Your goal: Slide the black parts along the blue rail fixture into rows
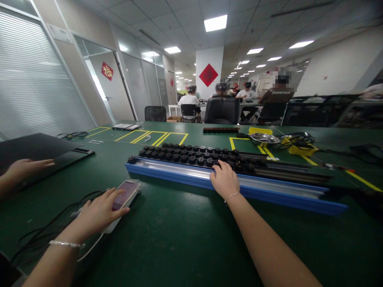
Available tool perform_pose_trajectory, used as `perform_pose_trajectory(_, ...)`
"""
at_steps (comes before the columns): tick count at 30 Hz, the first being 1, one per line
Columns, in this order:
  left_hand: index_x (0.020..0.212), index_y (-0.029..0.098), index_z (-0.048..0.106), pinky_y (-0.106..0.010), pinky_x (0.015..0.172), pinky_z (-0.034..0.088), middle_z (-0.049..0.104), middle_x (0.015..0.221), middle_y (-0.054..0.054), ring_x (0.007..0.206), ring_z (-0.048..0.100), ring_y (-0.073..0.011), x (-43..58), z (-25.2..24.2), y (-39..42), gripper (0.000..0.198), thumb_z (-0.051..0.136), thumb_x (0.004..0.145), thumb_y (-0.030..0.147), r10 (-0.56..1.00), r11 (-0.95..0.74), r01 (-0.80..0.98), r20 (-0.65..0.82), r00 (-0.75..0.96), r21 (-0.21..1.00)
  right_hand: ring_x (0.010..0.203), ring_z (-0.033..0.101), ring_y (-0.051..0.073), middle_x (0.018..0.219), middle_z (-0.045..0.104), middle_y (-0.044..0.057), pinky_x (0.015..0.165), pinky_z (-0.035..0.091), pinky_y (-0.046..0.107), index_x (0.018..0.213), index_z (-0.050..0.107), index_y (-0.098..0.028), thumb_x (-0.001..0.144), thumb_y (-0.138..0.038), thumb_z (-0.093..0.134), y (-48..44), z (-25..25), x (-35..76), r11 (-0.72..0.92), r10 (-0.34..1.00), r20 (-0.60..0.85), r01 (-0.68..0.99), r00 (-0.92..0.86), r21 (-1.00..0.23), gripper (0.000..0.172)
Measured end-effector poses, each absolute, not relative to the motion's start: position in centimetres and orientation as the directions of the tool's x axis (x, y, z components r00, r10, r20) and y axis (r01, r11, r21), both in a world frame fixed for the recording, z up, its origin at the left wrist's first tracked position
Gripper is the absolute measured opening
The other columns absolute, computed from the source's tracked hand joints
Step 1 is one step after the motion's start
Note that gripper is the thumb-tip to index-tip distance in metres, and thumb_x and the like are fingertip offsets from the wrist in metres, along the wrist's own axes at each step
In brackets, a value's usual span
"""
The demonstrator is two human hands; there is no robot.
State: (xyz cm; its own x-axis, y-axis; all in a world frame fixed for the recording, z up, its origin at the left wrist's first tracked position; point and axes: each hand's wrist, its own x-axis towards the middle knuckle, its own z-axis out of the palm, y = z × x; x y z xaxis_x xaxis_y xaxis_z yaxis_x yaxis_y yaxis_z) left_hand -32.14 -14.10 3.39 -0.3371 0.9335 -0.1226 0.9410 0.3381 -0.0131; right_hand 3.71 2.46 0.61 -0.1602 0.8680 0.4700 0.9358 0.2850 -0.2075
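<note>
My left hand (98, 211) lies over a smartphone (129, 190), its fingers spread and touching the lit screen. The phone rests on a white block-like object with a white cable (92, 248). My right hand (226, 180) reaches across a long blue channel (269, 197) with a shiny metal inside. Its fingers are bent down at the edge of several black round socket-like pieces (191, 156), standing in rows behind the channel. The fingertips touch this edge; whether they pinch a piece is hidden. Dark long rails (293, 171) lie behind the channel on the right.
At left another person's hand (28, 169) rests on a black panel (38, 147). Black cables (50, 217) lie near my left arm. Farther back on the green table (185, 235) are a metal bowl (265, 138), yellow-handled items (303, 149) and yellow tape outlines. People sit beyond.
</note>
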Motion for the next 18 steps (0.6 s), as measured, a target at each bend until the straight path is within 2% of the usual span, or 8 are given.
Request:
perform_pose_trajectory(5,0.139,0.016,0.035,-0.049,0.097,0.038,0.036,0.143,-0.019,0.123,0.044,-0.0381,-32.5,3.2,-13.9,0.085,0.042,0.070,0.066,0.939,0.323,0.946,-0.134,-0.317,0.025,0.123,0.039,0.024,0.134,0.048,0.010,0.098,0.036,0.037,0.110,0.064,-0.018,0.085,-0.027,0.040,2.5,0.6,3.7,0.288,0.864,0.478,0.935,-0.160,-0.208,0.036)
perform_pose_trajectory(13,0.138,0.017,0.036,-0.047,0.094,0.041,0.044,0.138,-0.018,0.118,0.050,-0.0357,-34.5,1.9,-15.4,0.084,0.045,0.072,0.067,0.947,0.322,0.942,-0.048,-0.319,0.097,0.122,0.040,0.024,0.133,0.048,0.009,0.097,0.036,0.036,0.108,0.064,-0.018,0.085,-0.027,0.041,2.6,0.5,3.8,0.290,0.858,0.488,0.936,-0.162,-0.199,0.034)
perform_pose_trajectory(18,0.133,0.020,0.044,-0.046,0.093,0.043,0.045,0.138,-0.015,0.118,0.050,-0.0337,-34.7,2.3,-15.2,0.072,0.036,0.077,0.064,0.943,0.327,0.943,-0.091,-0.320,0.070,0.122,0.041,0.024,0.132,0.049,0.010,0.097,0.036,0.036,0.105,0.065,-0.017,0.084,-0.027,0.040,2.5,0.4,3.8,0.294,0.852,0.497,0.936,-0.164,-0.195,0.034)
